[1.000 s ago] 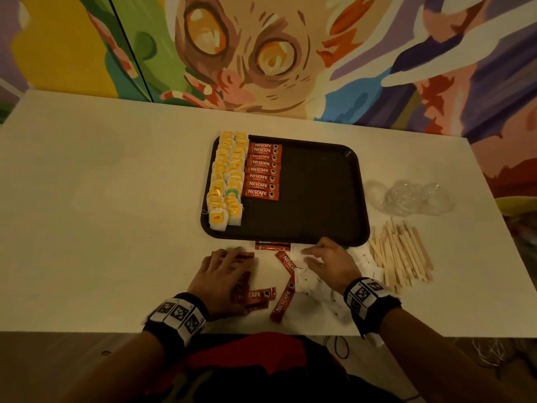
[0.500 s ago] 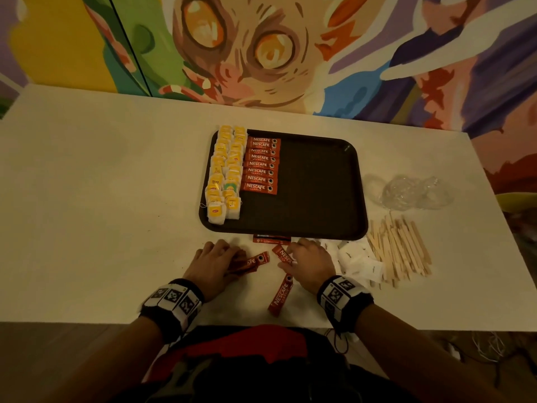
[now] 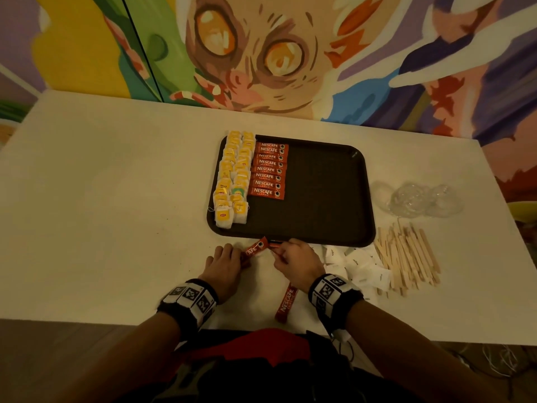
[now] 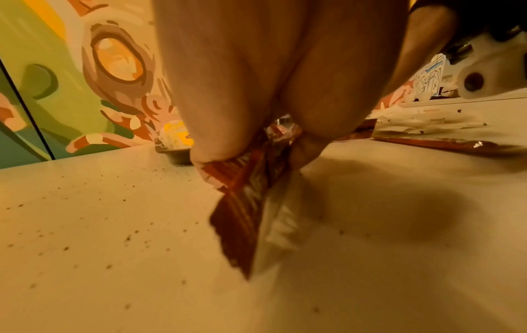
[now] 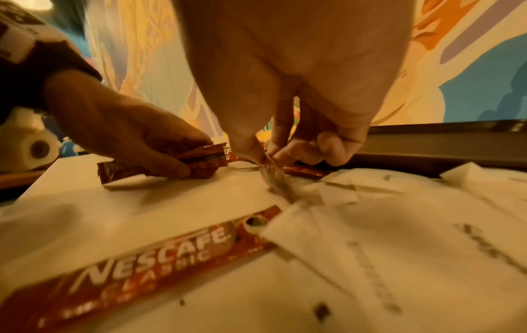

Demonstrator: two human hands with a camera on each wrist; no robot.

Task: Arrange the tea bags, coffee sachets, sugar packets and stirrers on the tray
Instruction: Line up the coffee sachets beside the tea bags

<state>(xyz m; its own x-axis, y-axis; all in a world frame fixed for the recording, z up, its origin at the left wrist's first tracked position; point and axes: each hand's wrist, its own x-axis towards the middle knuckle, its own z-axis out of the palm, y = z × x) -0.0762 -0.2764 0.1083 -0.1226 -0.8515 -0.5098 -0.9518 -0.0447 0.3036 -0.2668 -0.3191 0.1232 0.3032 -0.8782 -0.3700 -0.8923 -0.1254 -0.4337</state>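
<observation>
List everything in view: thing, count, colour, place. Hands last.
tray: one, dark brown, mid-table.
tea bags: two columns, yellow-tagged, tray's left edge.
tray sachets: eight, red, column right of the tea bags.
loose sachet: one, red, table's near edge.
sugar packets: heap, white, table near the tray's near right corner.
stirrers: pile, pale wood, right of the packets.
plastic wrap: clear, crumpled, right of the tray.
table: one, white.
mural: multicoloured, behind.
left hand: grips a bundle of red sachets.
right hand: pinches one sachet before the tray.
</observation>
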